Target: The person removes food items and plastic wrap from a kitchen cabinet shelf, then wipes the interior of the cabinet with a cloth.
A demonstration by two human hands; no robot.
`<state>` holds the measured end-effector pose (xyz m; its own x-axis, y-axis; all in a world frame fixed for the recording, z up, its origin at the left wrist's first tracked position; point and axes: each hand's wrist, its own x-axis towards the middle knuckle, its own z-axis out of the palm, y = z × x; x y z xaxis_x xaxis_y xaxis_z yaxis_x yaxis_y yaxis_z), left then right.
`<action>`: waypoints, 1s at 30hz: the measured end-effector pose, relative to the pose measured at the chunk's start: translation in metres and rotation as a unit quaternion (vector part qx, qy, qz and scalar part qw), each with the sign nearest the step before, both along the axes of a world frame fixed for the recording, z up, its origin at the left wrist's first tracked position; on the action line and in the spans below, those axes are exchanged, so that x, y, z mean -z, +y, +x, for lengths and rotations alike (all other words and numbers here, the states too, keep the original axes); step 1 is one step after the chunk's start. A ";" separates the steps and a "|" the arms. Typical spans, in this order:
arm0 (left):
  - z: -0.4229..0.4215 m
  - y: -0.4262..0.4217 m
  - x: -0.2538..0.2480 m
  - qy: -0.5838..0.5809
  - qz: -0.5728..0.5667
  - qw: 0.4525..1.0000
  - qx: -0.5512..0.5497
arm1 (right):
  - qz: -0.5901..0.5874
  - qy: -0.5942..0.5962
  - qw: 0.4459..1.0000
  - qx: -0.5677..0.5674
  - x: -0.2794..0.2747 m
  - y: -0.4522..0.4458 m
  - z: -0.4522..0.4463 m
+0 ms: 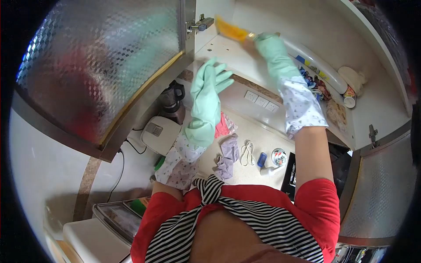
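Observation:
My right hand (268,44), in a pale green rubber glove, is closed round the handle of a brush with yellow-orange bristles (232,30). The bristles point left, up inside the open wall cabinet, near the hinge. My left hand (210,79), gloved in the same green, is raised below the cabinet's shelf edge (226,51) with its fingers apart and nothing in it. On the shelf's right part lie a long whitish roll (318,65), a paper cup (349,97) and several small bags (316,85).
Cabinet doors with textured glass hang open at left (105,65) and right (379,193). Below are a blender (172,103), a white appliance (161,135), a purple cloth (228,157), a white cable (247,153) and a black stove (342,162).

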<state>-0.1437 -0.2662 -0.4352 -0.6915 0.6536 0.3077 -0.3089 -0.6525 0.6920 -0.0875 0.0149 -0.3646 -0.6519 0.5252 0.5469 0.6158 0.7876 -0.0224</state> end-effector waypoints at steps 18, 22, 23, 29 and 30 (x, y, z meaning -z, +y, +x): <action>0.034 0.088 -0.061 -0.170 0.017 0.955 0.243 | 0.176 -0.063 0.970 -0.153 -0.053 -0.135 0.129; 0.039 0.092 -0.078 -0.147 0.083 0.947 0.275 | 0.154 -0.106 0.982 -0.016 -0.076 -0.156 0.140; 0.038 0.093 -0.084 -0.111 0.069 0.949 0.288 | 0.187 -0.112 0.976 -0.015 -0.073 -0.148 0.142; 0.024 0.063 -0.101 0.015 -0.003 0.952 0.305 | -0.033 0.187 0.980 -0.066 -0.132 -0.158 0.171; 0.019 0.068 -0.091 0.051 -0.006 0.964 0.261 | 0.012 0.231 0.969 -0.093 -0.138 -0.141 0.178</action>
